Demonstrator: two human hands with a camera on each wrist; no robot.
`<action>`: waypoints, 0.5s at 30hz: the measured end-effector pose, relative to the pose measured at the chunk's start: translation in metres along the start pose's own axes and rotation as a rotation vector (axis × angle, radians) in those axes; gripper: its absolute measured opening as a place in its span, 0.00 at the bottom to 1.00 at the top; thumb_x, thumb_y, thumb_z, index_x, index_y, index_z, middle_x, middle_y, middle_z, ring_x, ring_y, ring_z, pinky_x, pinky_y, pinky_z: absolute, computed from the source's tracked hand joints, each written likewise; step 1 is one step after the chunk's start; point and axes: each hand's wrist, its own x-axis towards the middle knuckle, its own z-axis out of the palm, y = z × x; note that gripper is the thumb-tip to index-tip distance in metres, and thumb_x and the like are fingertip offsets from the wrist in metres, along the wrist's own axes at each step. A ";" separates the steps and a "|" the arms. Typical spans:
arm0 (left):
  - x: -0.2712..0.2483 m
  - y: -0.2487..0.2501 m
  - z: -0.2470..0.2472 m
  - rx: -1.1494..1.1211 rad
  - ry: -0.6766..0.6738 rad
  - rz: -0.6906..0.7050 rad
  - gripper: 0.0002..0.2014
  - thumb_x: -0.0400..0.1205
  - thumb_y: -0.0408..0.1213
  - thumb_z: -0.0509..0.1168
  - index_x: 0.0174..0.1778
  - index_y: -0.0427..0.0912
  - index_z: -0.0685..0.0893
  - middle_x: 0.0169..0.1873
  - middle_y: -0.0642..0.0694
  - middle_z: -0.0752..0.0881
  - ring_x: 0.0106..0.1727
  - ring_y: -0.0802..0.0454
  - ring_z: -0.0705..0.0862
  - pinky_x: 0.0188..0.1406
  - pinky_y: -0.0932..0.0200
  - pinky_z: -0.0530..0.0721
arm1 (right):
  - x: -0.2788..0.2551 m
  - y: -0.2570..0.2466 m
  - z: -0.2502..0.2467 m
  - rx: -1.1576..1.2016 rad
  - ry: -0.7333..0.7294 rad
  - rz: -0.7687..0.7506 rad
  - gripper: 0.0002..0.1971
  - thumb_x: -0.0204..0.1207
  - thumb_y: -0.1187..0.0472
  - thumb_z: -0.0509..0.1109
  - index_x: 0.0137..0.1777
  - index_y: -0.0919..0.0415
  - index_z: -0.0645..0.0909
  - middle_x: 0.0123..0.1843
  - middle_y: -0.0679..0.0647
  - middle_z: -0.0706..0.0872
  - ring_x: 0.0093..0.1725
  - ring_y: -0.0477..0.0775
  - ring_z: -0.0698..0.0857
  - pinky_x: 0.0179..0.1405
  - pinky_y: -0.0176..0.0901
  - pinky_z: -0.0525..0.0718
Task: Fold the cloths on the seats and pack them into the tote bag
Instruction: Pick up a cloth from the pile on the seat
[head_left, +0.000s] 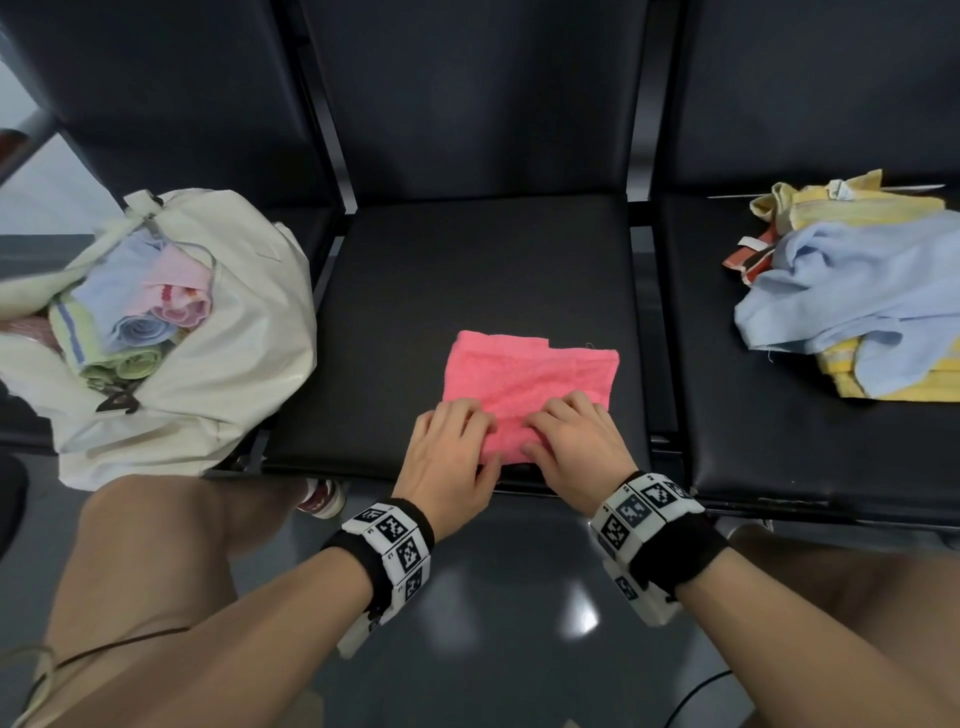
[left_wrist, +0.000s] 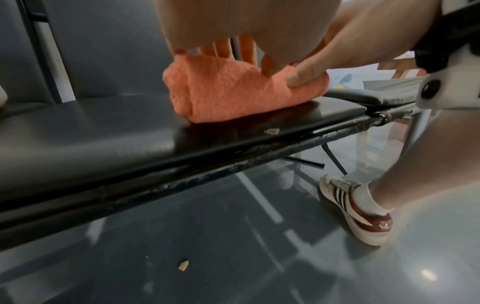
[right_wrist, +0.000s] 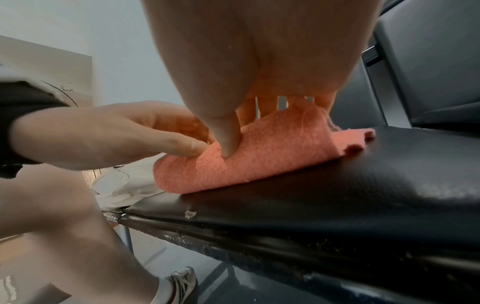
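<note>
I see the black middle seat (head_left: 467, 270) as my landmark: the cream tote bag (head_left: 249, 364) on its left already holds rolled cloths, loose cloths (head_left: 852, 291) lie piled on its right, and on its front the pink cloth (head_left: 535, 374) is half rolled, left hand (head_left: 449, 457) and right hand (head_left: 576, 441) both curled around the roll

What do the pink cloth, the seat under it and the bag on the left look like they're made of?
Pink cloth: looks like terry towelling, nubbly and matte. Seat: probably vinyl or faux leather, fine grain with a dull sheen. Bag: cream woven fabric, perhaps canvas or nylon, creased and slightly glossy.
</note>
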 end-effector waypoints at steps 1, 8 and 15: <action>-0.003 0.000 0.001 0.014 -0.022 0.017 0.14 0.75 0.45 0.70 0.53 0.43 0.81 0.52 0.49 0.80 0.56 0.49 0.77 0.56 0.50 0.75 | 0.000 0.000 0.000 0.001 -0.011 0.007 0.19 0.81 0.46 0.59 0.60 0.55 0.84 0.53 0.49 0.84 0.56 0.56 0.75 0.57 0.52 0.73; 0.003 0.001 -0.001 0.086 -0.117 0.030 0.14 0.69 0.38 0.67 0.50 0.45 0.82 0.44 0.52 0.83 0.48 0.48 0.82 0.52 0.49 0.77 | -0.001 -0.001 0.001 0.032 0.030 -0.007 0.17 0.79 0.46 0.63 0.56 0.56 0.86 0.50 0.50 0.83 0.55 0.56 0.76 0.56 0.54 0.76; 0.012 0.006 -0.009 0.051 -0.245 -0.088 0.15 0.77 0.44 0.63 0.57 0.44 0.84 0.45 0.49 0.89 0.49 0.47 0.85 0.54 0.52 0.74 | -0.006 -0.001 -0.002 0.092 0.035 -0.064 0.21 0.69 0.49 0.76 0.60 0.54 0.78 0.54 0.47 0.81 0.53 0.53 0.77 0.53 0.50 0.75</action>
